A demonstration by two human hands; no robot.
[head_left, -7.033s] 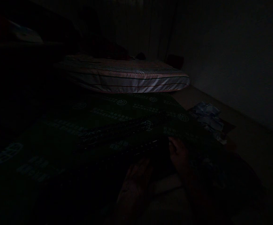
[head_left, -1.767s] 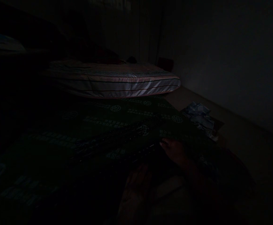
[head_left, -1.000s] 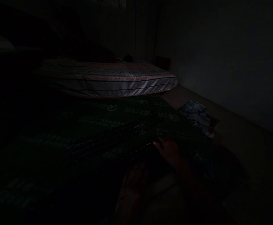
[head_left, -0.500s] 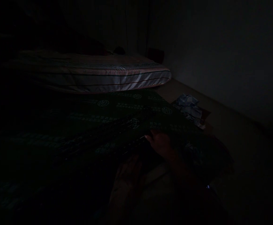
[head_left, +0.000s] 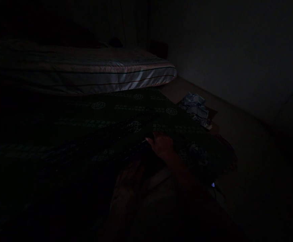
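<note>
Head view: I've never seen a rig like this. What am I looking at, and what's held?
No machine here: the grips are a person's bare left hand and right hand. The picture comes from a camera worn on the head, looking forward and down. The right hand is at the edge of a dark, pale-dashed item, probably cloth; the left hand lies close by. It is too dark to tell whether either holds it. A green printed sheet lies underneath, with another dark bundle on it; a striped mattress is beyond.
</note>
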